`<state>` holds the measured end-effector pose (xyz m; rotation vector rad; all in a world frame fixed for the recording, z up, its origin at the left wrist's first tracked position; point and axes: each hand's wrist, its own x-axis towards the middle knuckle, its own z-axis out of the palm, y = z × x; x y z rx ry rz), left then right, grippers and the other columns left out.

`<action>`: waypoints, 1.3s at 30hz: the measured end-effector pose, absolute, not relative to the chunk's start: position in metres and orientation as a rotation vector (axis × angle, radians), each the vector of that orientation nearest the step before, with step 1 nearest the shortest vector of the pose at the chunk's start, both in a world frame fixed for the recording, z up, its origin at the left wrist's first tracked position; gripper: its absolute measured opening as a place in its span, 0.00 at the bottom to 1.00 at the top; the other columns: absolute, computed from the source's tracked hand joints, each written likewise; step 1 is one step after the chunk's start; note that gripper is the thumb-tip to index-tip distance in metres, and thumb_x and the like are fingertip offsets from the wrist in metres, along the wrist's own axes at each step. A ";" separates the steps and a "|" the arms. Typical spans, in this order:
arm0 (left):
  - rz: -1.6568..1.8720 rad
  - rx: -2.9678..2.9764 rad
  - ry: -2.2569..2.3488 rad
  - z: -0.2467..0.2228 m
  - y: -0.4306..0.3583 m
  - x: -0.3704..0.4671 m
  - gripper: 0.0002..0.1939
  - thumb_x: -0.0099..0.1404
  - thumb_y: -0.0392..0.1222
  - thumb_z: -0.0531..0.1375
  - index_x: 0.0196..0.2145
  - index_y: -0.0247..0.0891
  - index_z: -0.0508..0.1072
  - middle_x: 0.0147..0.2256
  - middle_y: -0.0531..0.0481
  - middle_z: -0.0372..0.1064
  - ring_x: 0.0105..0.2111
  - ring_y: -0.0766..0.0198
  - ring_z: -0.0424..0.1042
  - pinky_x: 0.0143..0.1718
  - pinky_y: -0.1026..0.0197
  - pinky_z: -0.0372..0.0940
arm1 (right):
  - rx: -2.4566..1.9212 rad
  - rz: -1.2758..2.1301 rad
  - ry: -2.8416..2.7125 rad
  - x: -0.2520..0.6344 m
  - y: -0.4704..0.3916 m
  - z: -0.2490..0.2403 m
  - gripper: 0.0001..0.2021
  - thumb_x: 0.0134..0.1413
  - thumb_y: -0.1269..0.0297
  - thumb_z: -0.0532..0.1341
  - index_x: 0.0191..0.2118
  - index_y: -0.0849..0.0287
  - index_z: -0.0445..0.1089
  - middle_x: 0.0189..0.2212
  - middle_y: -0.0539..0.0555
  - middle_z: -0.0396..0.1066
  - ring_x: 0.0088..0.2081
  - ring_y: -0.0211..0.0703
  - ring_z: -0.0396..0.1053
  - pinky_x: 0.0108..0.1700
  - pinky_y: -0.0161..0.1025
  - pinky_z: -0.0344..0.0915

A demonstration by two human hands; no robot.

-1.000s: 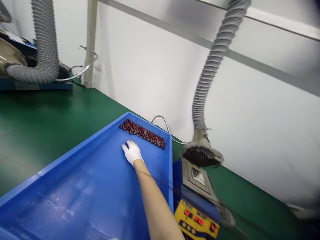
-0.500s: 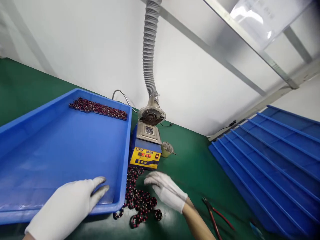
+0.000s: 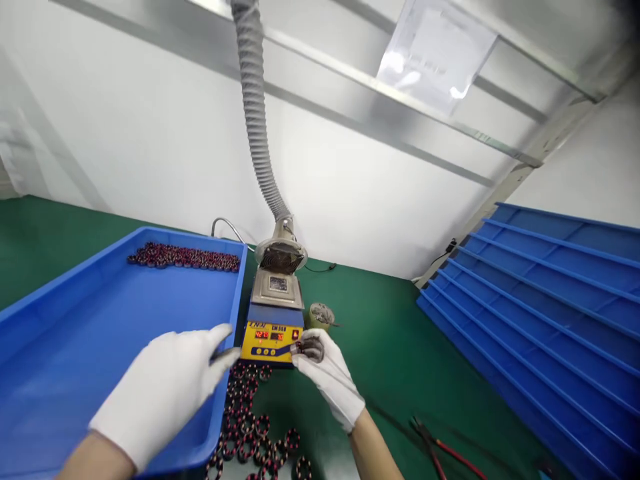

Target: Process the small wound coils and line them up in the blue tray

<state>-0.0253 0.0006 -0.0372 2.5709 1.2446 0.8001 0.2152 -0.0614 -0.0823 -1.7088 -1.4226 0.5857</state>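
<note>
My right hand [image 3: 327, 373], in a white glove, is raised in front of the solder pot [image 3: 273, 340]. Its thumb and fingers pinch a small dark ring-shaped coil [image 3: 299, 347]. My left hand [image 3: 173, 383], gloved as well, hovers over the near right side of the blue tray [image 3: 165, 307]; thumb and fingers are apart, and nothing shows between them. Below and between the hands, loose ring-shaped coils [image 3: 247, 443] with pink and black marks lie on the green table beside the tray. Rows of similar coils [image 3: 185, 259] stand at the tray's far end.
A grey extraction hose [image 3: 257, 120] ends in a hood [image 3: 281, 257] over the pot. A small cup [image 3: 321, 315] stands to the pot's right. Red-handled pliers [image 3: 440, 447] lie on the near right. Stacked blue trays [image 3: 540, 320] lean at the right.
My right hand has risen from beside the loose coils to the pot's front panel, now with a coil in its fingers. My left hand has shifted right toward the tray's rim. The camera view has tilted.
</note>
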 end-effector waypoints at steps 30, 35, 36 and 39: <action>1.499 2.589 0.542 -0.011 0.000 0.029 0.11 0.62 0.35 0.55 0.43 0.42 0.64 0.38 0.51 0.71 0.39 0.64 0.69 0.39 0.61 0.66 | -0.680 0.872 -0.841 0.168 -0.043 -0.009 0.10 0.47 0.56 0.64 0.24 0.55 0.69 0.25 0.49 0.62 0.30 0.38 0.62 0.36 0.36 0.62; 1.679 2.656 0.713 -0.011 0.001 0.027 0.12 0.60 0.31 0.56 0.43 0.39 0.66 0.41 0.50 0.71 0.43 0.63 0.66 0.43 0.59 0.61 | -0.791 1.035 -0.873 0.157 -0.038 -0.015 0.17 0.33 0.59 0.72 0.34 0.56 0.73 0.32 0.54 0.72 0.34 0.43 0.69 0.39 0.39 0.65; 1.721 2.665 0.701 -0.012 0.002 0.028 0.12 0.60 0.31 0.56 0.43 0.38 0.66 0.40 0.50 0.71 0.43 0.63 0.66 0.43 0.59 0.61 | -0.756 1.103 -0.843 0.154 -0.037 -0.016 0.18 0.33 0.59 0.72 0.34 0.56 0.73 0.32 0.54 0.72 0.34 0.43 0.69 0.39 0.40 0.66; 1.752 2.640 0.634 -0.015 0.006 0.027 0.15 0.61 0.31 0.55 0.46 0.38 0.64 0.40 0.49 0.70 0.41 0.64 0.66 0.41 0.60 0.61 | -0.637 1.265 -0.748 0.150 -0.035 -0.018 0.15 0.38 0.59 0.69 0.36 0.56 0.73 0.33 0.55 0.74 0.35 0.47 0.71 0.37 0.43 0.68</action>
